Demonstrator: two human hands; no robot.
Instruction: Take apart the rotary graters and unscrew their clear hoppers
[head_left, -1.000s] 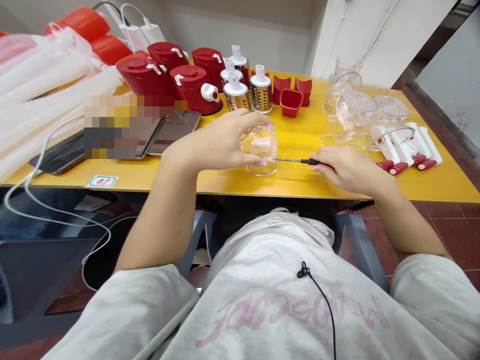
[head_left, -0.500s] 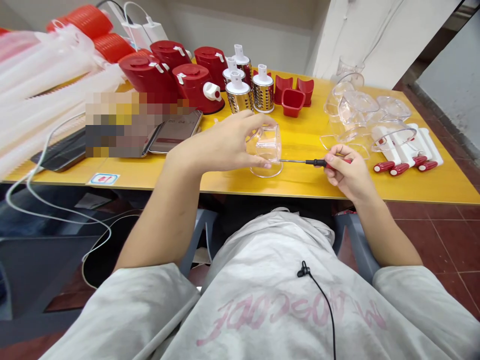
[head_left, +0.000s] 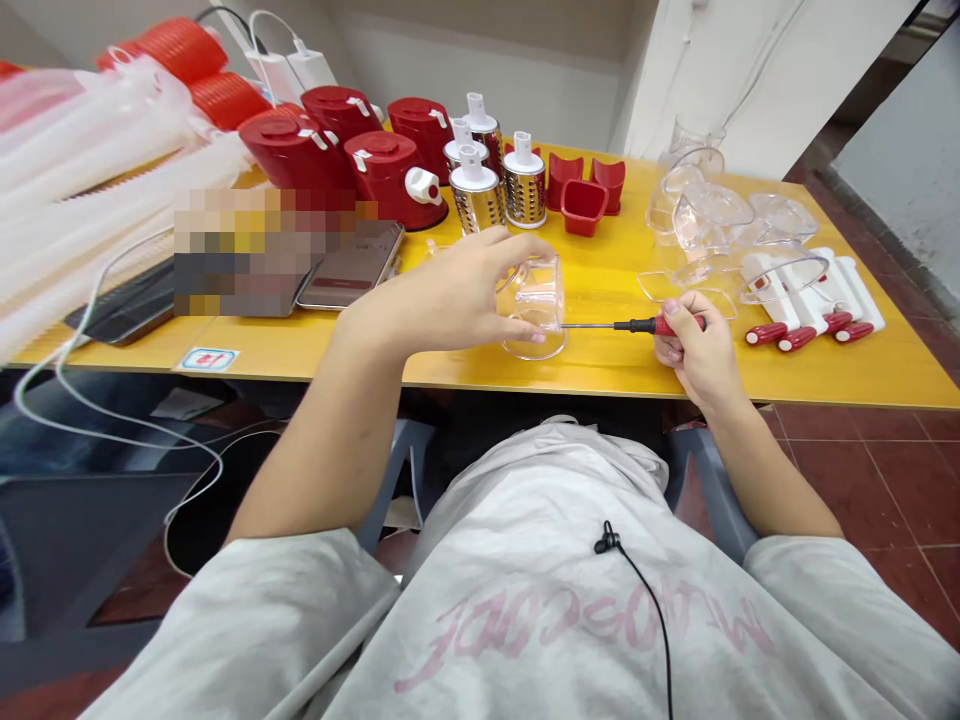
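My left hand (head_left: 480,295) is closed around a clear plastic housing (head_left: 551,285) that rests on the yellow table (head_left: 622,372). Its thumb lies along the near side and the fingers reach over the far side, hiding the housing's left part. In my right hand (head_left: 701,345) is a screwdriver (head_left: 637,325) with a red and black handle, held level between thumb and fingers. The shaft points left and its tip meets the housing's right side. Whether a screw sits at the tip is too small to tell.
Steel grater drums (head_left: 478,200) and red cups (head_left: 583,207) stand behind the housing, with red grater bodies (head_left: 394,175) to their left. Clear plastic parts (head_left: 712,220) and white handles with red grips (head_left: 799,335) lie at right. Phones (head_left: 352,265) lie at left.
My right hand has turned slightly on the screwdriver handle, its fingers shifting a little. The left hand and the housing stay nearly in place.
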